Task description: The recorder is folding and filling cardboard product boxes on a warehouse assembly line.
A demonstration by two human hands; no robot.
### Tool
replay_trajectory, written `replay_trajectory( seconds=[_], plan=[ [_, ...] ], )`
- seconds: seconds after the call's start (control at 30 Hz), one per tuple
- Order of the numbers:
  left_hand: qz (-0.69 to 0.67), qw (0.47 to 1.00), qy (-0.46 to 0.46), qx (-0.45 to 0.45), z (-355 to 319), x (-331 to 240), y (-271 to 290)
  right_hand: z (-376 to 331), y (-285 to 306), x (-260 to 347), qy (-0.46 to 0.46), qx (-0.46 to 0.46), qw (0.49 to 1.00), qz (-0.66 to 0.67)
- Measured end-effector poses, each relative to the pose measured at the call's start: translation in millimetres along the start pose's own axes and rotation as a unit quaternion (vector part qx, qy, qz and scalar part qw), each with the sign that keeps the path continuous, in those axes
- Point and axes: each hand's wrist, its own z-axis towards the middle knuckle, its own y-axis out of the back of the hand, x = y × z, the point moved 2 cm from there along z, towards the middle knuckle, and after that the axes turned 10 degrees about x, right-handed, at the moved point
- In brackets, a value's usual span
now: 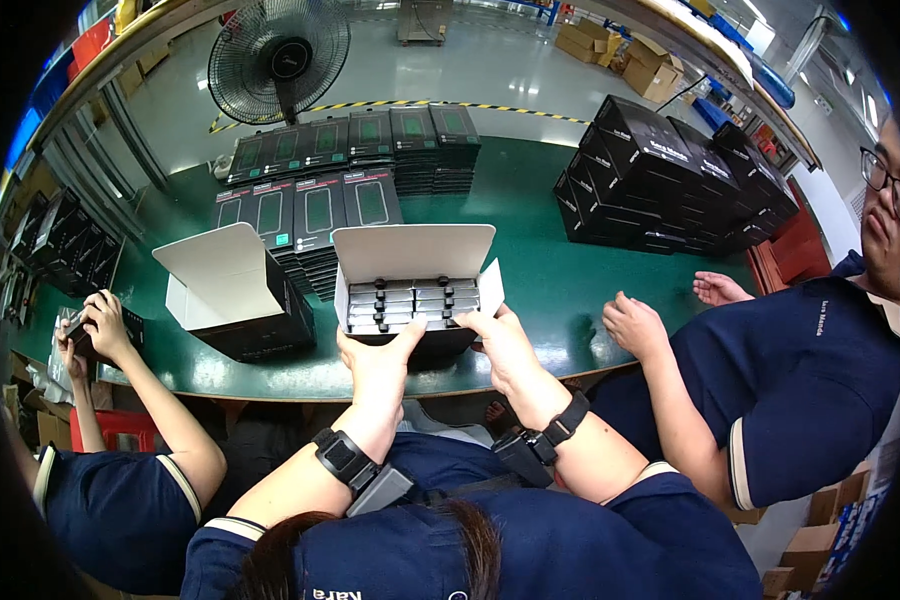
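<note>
Open carton (pixel 445 345), black outside and white within, at the centre of the frame. Its broad lid (pixel 415 250) stands raised along the far side, leaning slightly back, and a small white flap (pixel 491 287) projects at the right end. Inside, flat silver-grey packets (pixel 400 297) lie in two columns, with black pieces (pixel 381 284) set among them; the lower layers are hidden, so their depth cannot be judged.

The left hand (pixel 378 355) grips the near left corner, thumb along the front rim and fingers curled below, partly out of sight. The right hand (pixel 500 345) is likewise closed on the near right corner, thumb reaching to the rim.

The carton sits close to the near edge of the green worktop (pixel 525 235), an edge that the lens bends into a curve. To the right, a broad stretch of green surface separates the carton from a pile of closed black boxes (pixel 660 180) at upper right. To the left, a second open carton (pixel 260 335) stands just beside it with only a narrow gap between; its white lid is up, and its contents are not visible from this angle. Directly beyond, stacks of flat dark packages (pixel 320 210) with green panels limit the room. A co-worker's hands (pixel 635 325) hover at centre right, well apart from the carton.
</note>
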Motion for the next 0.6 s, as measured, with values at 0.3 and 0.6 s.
replay_trajectory(
  seconds=[0.3, 0.6],
  plan=[
    [0.024, 0.991, 0.123, 0.044, 3.6, -24.2, -5.6, 11.9, 13.0, 20.7, -0.051, 0.072, 0.995, -0.044],
    [0.061, 0.983, 0.172, 0.027, 5.5, -28.0, -7.6, 25.1, 16.2, 5.1, -0.007, 0.058, 0.988, -0.140]
  ],
)
